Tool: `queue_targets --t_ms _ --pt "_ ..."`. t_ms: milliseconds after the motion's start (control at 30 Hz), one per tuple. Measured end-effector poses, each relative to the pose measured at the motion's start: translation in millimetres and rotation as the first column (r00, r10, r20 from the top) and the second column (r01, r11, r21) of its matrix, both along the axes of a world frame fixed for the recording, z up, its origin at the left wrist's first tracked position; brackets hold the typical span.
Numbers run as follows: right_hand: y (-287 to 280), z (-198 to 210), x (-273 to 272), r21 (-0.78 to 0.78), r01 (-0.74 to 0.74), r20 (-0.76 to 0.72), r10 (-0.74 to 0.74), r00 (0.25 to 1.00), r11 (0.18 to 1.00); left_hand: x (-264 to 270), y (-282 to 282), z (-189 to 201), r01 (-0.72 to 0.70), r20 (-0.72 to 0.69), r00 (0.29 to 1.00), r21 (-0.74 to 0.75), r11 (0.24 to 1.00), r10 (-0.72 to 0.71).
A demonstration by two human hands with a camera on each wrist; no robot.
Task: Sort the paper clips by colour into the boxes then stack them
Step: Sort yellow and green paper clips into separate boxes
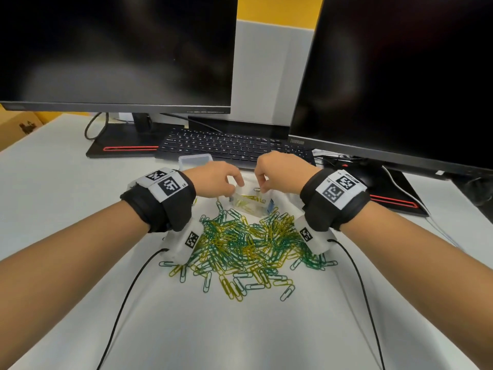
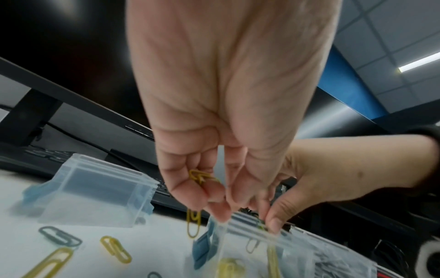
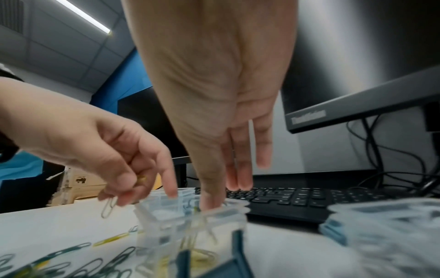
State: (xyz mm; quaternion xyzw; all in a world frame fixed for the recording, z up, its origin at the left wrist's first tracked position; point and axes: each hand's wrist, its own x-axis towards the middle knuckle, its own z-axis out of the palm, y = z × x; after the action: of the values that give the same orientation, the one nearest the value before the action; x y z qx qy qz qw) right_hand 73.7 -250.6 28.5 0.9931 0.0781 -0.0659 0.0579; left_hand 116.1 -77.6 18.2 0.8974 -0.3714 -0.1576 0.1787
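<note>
Hands meet at clear box (image 1: 249, 202) rim — left hand (image 1: 218, 177) pinching yellow clips (image 2: 201, 177) (right hand (image 1: 280, 169) fingertips relaxed, empty).

Both your forearms reach forward, bare, each wrapped at the wrist in a black band carrying white marker tags, with a thin black cable trailing back from each. Your left hand (image 1: 217, 177) is turned palm down, fingers curled under; the left wrist view shows yellow paper clips (image 2: 201, 177) pinched between those curled fingers, with your fingertips pointing downward. Your right hand (image 1: 280, 168) sits just beside it, knuckles up, thumb and forefinger drawn together and pointing down, while the other fingers (image 3: 245, 169) hang straight and loose. The two hands are close together but not touching.
</note>
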Motion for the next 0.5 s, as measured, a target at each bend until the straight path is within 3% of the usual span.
queue_targets --t_ms 67,167,267,367,433,500 --pt "-6.8 1.2 -6.1 0.07 -0.001 0.056 -0.002 0.998 0.998 1.4 0.7 6.2 -0.085 -0.03 0.996 -0.04 0.996 0.084" --pt "-15.3 -0.1 -13.0 0.208 -0.001 0.114 -0.023 0.993 0.978 6.5 0.5 13.7 -0.221 -0.152 0.97 -0.247 0.943 0.187" --pt "-16.6 2.9 -16.6 0.317 0.012 0.083 -0.04 0.996 0.948 6.7 1.3 15.8 -0.322 -0.35 0.921 -0.429 0.844 0.174" --pt "-15.2 4.9 -19.4 0.471 0.029 0.05 -0.06 0.997 0.882 2.5 -3.4 13.7 -0.373 -0.457 0.879 -0.479 0.795 0.137" --pt "-15.1 8.1 -21.2 0.561 0.029 0.045 -0.065 0.997 0.827 0.1 -7.8 10.7 -0.353 -0.4 0.9 -0.444 0.824 0.17" --pt "-14.5 13.4 -24.0 0.637 0.029 0.042 -0.072 0.997 0.771 -1.1 -10.4 7.2 -0.265 -0.248 0.951 -0.356 0.896 0.183"
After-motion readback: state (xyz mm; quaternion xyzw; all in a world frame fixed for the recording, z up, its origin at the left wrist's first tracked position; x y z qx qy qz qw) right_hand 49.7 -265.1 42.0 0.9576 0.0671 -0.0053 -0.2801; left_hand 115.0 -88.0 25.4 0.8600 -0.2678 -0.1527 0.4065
